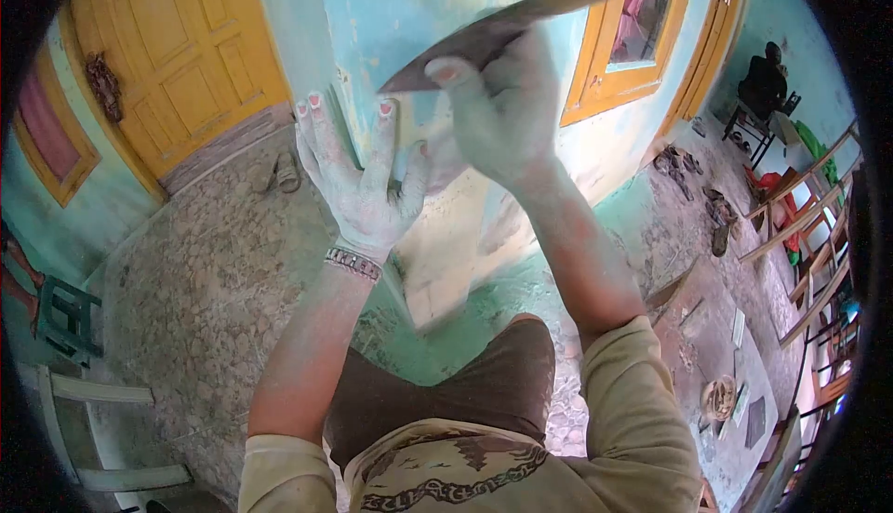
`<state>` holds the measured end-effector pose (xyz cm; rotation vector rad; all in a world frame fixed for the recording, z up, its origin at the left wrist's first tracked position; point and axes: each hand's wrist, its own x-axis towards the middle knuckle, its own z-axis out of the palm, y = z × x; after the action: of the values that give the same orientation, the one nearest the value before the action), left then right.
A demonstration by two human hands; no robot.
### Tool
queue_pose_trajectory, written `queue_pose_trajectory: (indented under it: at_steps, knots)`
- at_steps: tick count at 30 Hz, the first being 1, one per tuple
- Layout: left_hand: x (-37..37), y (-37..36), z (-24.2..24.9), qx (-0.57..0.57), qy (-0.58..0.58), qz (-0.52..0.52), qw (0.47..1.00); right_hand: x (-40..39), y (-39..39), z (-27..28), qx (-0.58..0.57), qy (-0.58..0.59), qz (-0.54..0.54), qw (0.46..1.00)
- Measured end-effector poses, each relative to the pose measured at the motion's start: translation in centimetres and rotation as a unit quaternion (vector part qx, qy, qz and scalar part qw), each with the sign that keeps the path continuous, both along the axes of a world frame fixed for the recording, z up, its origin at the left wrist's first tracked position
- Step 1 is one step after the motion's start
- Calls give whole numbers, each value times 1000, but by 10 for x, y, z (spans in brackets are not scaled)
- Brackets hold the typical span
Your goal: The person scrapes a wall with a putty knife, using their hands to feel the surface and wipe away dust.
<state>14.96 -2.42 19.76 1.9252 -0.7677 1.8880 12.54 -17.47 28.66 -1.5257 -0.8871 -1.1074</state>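
Observation:
My left hand (363, 192) is spread at the corner of the pale blue wall (372, 11), its fingers pointing up and coated in whitish dust. A beaded bracelet (353, 263) circles its wrist. Close beside it, my right hand (507, 118), also dusty, grips a large knife (465, 48) by its dark blade, thumb along the near side. The blade's pointed tip reaches left above my left fingertips. Toward the upper right, the knife's brown handle end is smeared by motion. Patches of pale undercoat show through the wall paint.
A yellow door (177, 57) stands at the left, a yellow-framed window (628, 48) at the right. A low table (726, 457) with small items is at lower right. Chairs (809, 225) and a seated person (765, 80) are farther right. A green stool (70, 318) stands left.

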Motion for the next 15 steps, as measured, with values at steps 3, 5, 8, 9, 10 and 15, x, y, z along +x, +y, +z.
queue_pose_trajectory:
  at_steps: [3, 5, 8, 9, 10, 15]
  knots:
    - [1, -1, 0, -3, -9, -7, 1000, 3, 6, 4, 79, 15, 41, 996]
    - [-1, -1, 1, -2, -3, -6, 1000, 2, 5, 1, 15, 16, -16, 1000]
    - [0, 0, 1, 0, -7, 0, 1000, -2, 4, 8, 48, 17, 43, 998]
    - [1, 0, 2, -1, -10, -1, 1000, -1, 6, 11, 92, 16, 90, 991]
    - [1, 0, 2, -2, -12, -1, 1000, -1, 7, 12, 137, 17, 138, 981]
    - [-1, -2, 0, -22, 3, -18, 1000, -5, -2, 1, 22, 25, 32, 999]
